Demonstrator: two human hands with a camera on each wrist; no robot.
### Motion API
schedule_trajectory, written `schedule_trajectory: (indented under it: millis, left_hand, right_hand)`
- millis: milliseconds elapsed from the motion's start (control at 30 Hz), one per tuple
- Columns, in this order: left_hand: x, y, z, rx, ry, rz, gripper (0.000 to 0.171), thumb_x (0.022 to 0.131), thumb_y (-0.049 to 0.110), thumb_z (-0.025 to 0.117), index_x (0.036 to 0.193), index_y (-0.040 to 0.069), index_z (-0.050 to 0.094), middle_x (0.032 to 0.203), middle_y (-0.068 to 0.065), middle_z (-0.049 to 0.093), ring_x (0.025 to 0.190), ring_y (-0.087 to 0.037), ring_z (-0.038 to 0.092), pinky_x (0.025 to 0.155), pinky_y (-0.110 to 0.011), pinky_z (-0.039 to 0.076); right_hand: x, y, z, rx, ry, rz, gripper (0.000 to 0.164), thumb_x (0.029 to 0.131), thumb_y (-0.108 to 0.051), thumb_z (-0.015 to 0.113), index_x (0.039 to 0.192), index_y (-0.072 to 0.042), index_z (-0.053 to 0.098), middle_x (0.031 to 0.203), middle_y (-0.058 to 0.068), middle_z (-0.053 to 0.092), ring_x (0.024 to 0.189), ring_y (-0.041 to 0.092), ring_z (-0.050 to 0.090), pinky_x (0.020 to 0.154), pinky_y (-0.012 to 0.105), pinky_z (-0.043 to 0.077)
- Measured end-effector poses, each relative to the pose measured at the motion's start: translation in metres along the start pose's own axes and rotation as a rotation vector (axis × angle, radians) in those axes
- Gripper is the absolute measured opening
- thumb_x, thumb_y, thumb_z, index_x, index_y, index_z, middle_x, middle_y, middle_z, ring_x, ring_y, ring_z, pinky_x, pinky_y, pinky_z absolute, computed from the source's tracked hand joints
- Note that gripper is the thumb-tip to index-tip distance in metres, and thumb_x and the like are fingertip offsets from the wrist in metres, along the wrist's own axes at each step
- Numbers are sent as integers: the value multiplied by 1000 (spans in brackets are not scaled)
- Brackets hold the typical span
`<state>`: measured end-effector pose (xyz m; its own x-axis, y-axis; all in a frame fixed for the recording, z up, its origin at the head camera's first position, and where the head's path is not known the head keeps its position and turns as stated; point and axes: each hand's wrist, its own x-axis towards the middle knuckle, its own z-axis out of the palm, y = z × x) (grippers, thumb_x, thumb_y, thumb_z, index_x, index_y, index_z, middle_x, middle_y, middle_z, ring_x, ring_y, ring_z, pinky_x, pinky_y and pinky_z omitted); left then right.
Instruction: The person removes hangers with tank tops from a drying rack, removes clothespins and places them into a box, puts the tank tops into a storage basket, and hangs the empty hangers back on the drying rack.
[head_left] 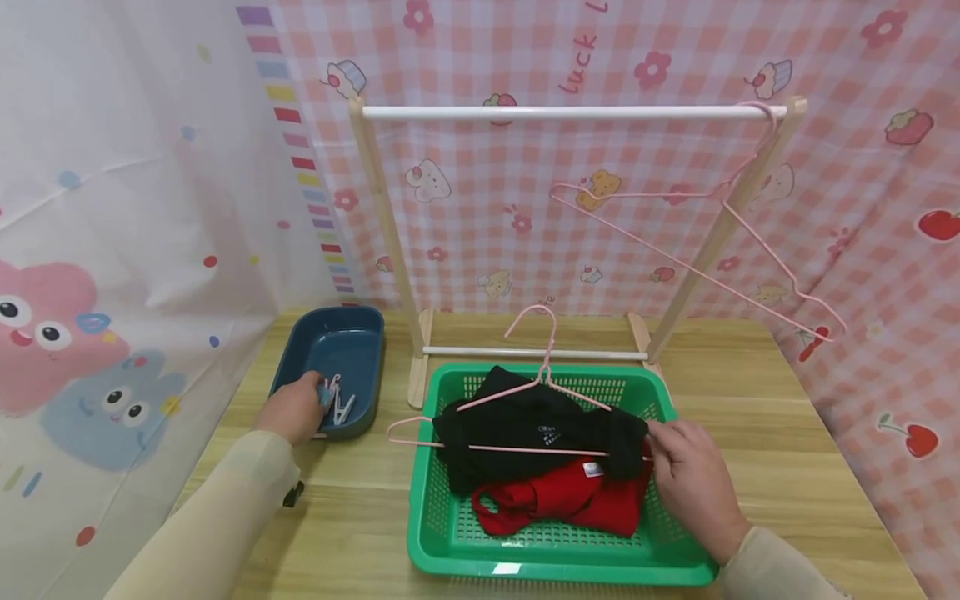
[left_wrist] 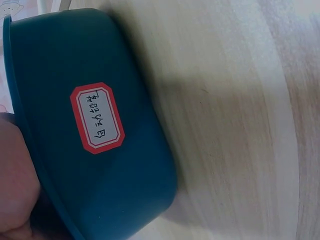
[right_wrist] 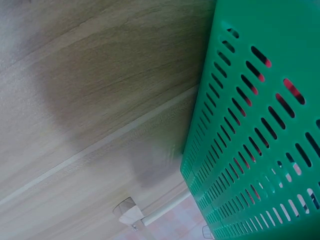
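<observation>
My left hand (head_left: pixel 294 408) reaches over the rim of a dark blue tray (head_left: pixel 307 346), its fingertips pinching a light blue clothespin (head_left: pixel 327 395). Beside them in the tray lie white and pink clothespins (head_left: pixel 343 408). A black garment (head_left: pixel 525 425) is threaded on a pink hanger (head_left: pixel 547 383) over a green basket (head_left: pixel 423 533), the hook upright and the left corner sticking out past the cloth. With thumb and fingers, my right hand (head_left: pixel 693 475) grips the right end of the garment and hanger. Under it a red garment (head_left: pixel 562 500) lies in the basket.
Behind the basket stands a rack with wooden posts (head_left: pixel 386 217) and a white top bar (head_left: pixel 570 112). A bare pink hanger (head_left: pixel 645 242) hangs at its right end. A red-bordered label (left_wrist: pixel 97 118) sticks to the tray's side. Printed cloths surround the wooden table (head_left: pixel 765 467).
</observation>
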<state>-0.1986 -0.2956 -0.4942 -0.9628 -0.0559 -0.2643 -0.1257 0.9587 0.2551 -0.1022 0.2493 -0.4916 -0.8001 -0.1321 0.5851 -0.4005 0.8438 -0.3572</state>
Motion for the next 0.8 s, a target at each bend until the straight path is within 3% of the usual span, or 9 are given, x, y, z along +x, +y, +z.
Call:
schedule_trajectory:
  millis: [233,800]
  left_hand:
    - [2,0,-1,5,-17,-30,42,104,15,59,137,-7,48,126,-34,66,114,-51,67,91,-61,55]
    - [3,1,-4,84,-39,12,33,97,9,67,123,-11,62,107,-28,73,98,-44,72,85,-58,58]
  right_hand:
    - [1,-1,-1,2,9,0,21,87,10,71,103,-1,80,85,5,71,82,26,62,76,44,47]
    - [0,0,-1,-6,-8,13,21,89,9,70,105,0,80,85,7,70,82,25,61,75,46,48]
